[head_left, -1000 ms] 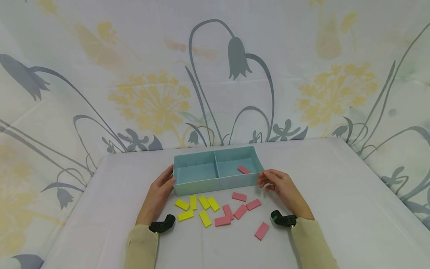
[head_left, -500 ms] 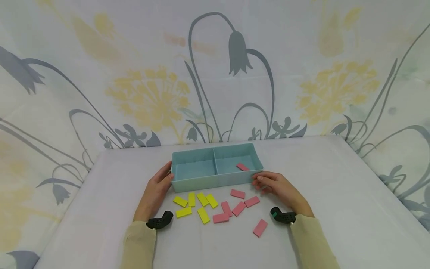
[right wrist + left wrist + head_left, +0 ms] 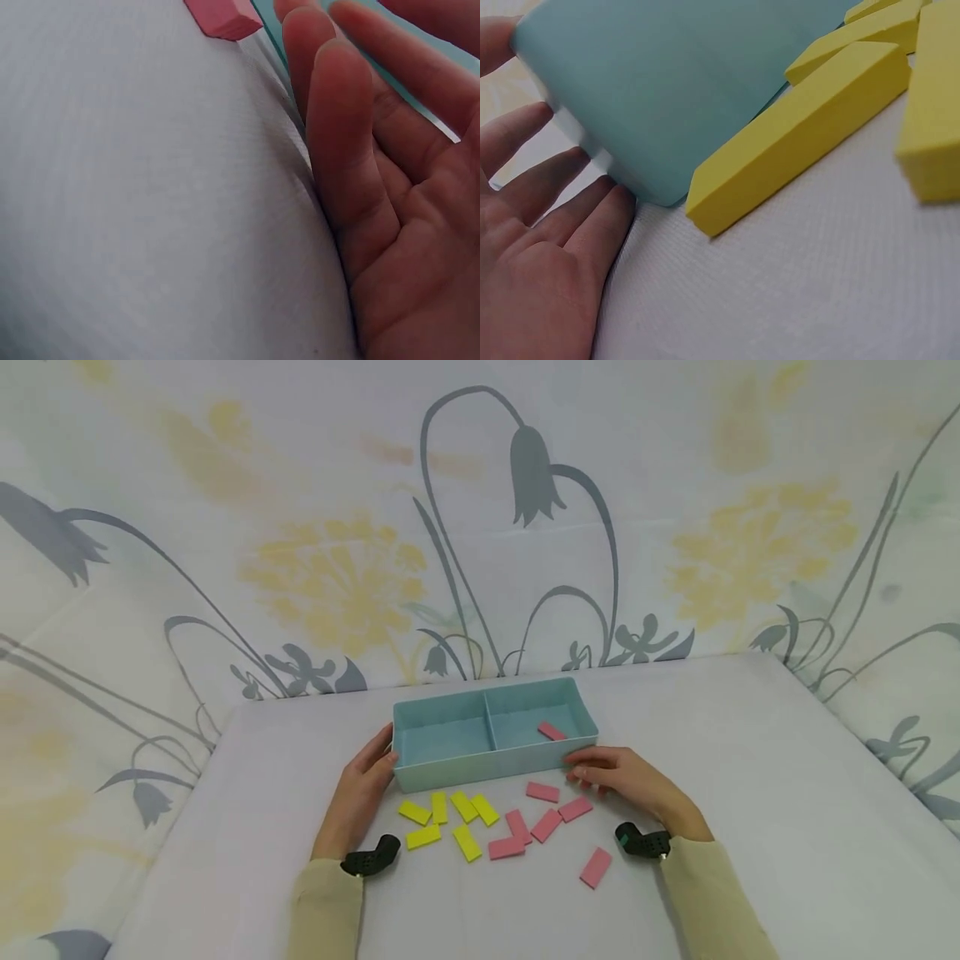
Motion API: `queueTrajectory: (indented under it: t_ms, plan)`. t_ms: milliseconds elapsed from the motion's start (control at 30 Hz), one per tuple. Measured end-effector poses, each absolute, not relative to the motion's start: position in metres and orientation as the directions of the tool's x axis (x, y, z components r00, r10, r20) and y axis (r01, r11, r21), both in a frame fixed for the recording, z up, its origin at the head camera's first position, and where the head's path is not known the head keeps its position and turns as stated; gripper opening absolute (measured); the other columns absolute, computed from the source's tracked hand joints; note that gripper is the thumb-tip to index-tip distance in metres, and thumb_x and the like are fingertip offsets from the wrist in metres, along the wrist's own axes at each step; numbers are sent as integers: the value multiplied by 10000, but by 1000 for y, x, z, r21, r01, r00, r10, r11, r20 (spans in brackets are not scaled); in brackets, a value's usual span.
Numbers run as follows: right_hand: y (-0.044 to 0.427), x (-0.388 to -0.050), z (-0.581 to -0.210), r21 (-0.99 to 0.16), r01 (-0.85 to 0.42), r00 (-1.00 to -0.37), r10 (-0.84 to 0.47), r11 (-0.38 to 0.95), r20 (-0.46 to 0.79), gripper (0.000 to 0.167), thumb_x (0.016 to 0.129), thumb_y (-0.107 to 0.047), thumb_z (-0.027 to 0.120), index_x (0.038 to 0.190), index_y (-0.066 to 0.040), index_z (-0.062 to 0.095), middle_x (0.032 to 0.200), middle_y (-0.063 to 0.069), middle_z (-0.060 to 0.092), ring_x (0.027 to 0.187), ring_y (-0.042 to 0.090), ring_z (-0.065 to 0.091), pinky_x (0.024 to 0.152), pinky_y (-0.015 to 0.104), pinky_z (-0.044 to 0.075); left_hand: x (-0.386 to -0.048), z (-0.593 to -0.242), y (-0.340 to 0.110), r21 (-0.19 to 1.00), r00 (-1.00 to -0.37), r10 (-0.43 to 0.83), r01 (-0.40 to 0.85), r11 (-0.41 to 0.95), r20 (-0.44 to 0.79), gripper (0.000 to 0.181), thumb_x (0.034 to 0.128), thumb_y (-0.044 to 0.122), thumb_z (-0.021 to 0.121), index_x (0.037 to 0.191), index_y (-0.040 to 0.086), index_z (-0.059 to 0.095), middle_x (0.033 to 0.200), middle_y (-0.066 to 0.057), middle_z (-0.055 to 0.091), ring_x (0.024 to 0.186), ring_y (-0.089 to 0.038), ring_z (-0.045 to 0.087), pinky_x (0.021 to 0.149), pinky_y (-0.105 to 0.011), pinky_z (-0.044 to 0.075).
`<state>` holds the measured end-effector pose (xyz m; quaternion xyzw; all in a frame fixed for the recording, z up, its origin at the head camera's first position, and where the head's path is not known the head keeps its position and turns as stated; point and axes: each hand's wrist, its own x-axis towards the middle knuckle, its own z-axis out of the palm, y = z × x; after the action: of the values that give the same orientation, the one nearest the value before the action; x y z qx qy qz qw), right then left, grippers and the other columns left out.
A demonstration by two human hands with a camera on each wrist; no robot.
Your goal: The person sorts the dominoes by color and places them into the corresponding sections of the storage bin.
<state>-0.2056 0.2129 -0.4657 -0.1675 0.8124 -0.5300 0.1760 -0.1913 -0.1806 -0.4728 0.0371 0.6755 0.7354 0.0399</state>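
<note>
A light-blue two-compartment box (image 3: 450, 771) stands on the table in the head view. One pink block (image 3: 552, 731) lies in its right compartment. My left hand (image 3: 360, 793) is at the box's left end; in the left wrist view its extended fingertips touch the box wall (image 3: 652, 90). Near the right end of the front wall is my right hand (image 3: 637, 781), fingers loosely bent and holding nothing. In front of the box lie several yellow blocks (image 3: 467, 842) on the left and several pink blocks (image 3: 596, 868) on the right.
A white cloth covers the table (image 3: 525, 918). Behind it rises a flower-printed curtain (image 3: 480, 568). A divider (image 3: 490, 720) splits the box, and black wrist cameras (image 3: 372, 857) sit on both wrists.
My right hand has slid a little left along the box's front, away from its right corner. The left hand stays at the left end; the blocks lie as before. The head view has shifted slightly.
</note>
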Motion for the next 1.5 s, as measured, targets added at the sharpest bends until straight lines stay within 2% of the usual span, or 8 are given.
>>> queueTrajectory:
  t_ms: [333,533,733,900,1267,1500]
  plan:
    - [207,-206,-465,-833,-97,-894,-415,544,-167,340,821,-335,626,1081,-115,625,893,24,618,691,196,536,621,300,471,-191,-473,-178,998,-993,116,6,-66,13,542,921,236,496,1411,174,273,1453,11,233,1314,-141,212,1065,-380,205]
    - [199,-204,-463,-811,-115,-899,-408,573,-161,306,813,-309,640,1057,-124,632,869,10,602,699,175,530,598,286,471,-191,-476,-179,1000,-997,72,-5,-18,-3,526,905,268,519,1390,218,321,1427,50,283,1285,-103,261,1054,-374,237]
    - [198,-201,-461,-776,-127,-898,-404,617,-174,309,810,-306,644,1057,-122,628,851,-5,581,737,157,521,624,274,468,-190,-477,-176,999,-997,78,-30,-36,-27,508,904,248,524,1377,258,338,1417,68,292,1280,-101,270,1052,-355,241]
    - [197,-202,-455,-777,-144,-894,-417,613,-163,296,807,-274,644,1052,-108,620,831,8,563,746,173,517,643,292,462,-193,-475,-175,998,-997,80,-10,-65,-5,513,904,226,526,1381,232,336,1420,36,296,1284,-120,274,1050,-351,243]
    - [196,-188,-466,-785,-142,-891,-423,603,-164,268,803,-272,645,1017,-111,630,832,1,553,780,173,498,661,284,435,-186,-477,-174,999,-994,95,-47,20,-49,521,898,287,532,1376,277,328,1418,65,290,1277,-99,275,1042,-340,258]
    - [187,-200,-458,-762,-164,-897,-417,627,-150,231,801,-244,640,1005,-137,636,830,4,535,782,173,491,658,294,434,-194,-474,-180,996,-998,58,-6,91,-12,505,907,316,506,1378,305,324,1413,94,298,1272,-89,287,1032,-344,282]
